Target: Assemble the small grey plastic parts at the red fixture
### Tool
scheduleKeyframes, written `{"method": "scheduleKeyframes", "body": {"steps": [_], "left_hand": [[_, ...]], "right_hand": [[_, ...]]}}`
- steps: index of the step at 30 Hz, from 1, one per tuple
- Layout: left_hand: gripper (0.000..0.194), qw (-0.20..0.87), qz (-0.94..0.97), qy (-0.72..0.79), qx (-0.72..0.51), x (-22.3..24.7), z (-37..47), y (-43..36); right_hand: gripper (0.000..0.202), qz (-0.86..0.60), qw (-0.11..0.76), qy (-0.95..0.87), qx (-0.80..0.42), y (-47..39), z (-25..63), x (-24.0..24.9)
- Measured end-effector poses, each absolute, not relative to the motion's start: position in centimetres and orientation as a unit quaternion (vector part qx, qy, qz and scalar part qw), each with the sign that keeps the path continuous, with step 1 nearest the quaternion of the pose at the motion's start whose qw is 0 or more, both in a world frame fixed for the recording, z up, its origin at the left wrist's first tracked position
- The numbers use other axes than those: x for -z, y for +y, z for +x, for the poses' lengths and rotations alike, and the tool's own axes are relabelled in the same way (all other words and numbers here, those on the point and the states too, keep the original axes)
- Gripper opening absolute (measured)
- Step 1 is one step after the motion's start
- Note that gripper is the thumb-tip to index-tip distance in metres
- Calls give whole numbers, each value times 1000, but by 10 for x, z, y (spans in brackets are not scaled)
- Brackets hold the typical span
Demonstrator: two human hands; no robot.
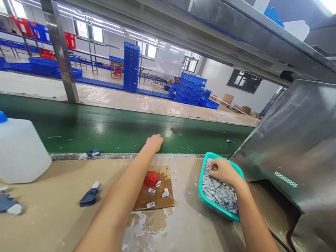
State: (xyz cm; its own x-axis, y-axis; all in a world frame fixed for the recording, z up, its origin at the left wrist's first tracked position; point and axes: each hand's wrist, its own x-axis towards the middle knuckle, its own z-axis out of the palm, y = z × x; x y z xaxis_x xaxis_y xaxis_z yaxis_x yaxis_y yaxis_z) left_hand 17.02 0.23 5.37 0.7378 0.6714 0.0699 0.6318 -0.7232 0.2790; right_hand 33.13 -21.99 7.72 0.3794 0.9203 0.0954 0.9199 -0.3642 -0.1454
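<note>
My left hand [154,142] reaches out over the near edge of the green conveyor belt [114,127]. Its back faces me and its fingertips are hidden, so I cannot tell whether it holds anything. My right hand [225,171] is at a teal plastic basket [220,210] filled with small flat grey-white pieces [217,192]. Thumb and forefinger curl together there in a pinch; what lies between them is not clear. Beneath my left forearm lies a wet brown board [163,200], bearing a red cap-like thing [151,179] and several loose pale pieces [165,193].
At the left stands a white squeeze bottle [10,149] with a blue nozzle cap. A dark blue part with a pale tip [89,196] lies on the table; similar parts sit further left. A metal housing [323,153] bounds the right side. Wet smears mark the table.
</note>
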Motion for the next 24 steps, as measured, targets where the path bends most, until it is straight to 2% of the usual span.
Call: {"method": "scheduleKeyframes", "body": {"steps": [8,13,19,24], "left_hand": [[29,53,919,388,-53,-52,133,7],[35,40,871,482,-88,-64,98,-5],[19,76,800,595,6,-73,21,-3],[34,51,800,595,-49,-72,20,6]], "right_hand": [[12,-850,142,-508,-1,-218,327,-84],[11,-854,223,-470,27,-218,328,-86],[15,-840,301,-451,24,-214,335,-83],[29,-822,333,-463,-9,-211,337,-76]]}}
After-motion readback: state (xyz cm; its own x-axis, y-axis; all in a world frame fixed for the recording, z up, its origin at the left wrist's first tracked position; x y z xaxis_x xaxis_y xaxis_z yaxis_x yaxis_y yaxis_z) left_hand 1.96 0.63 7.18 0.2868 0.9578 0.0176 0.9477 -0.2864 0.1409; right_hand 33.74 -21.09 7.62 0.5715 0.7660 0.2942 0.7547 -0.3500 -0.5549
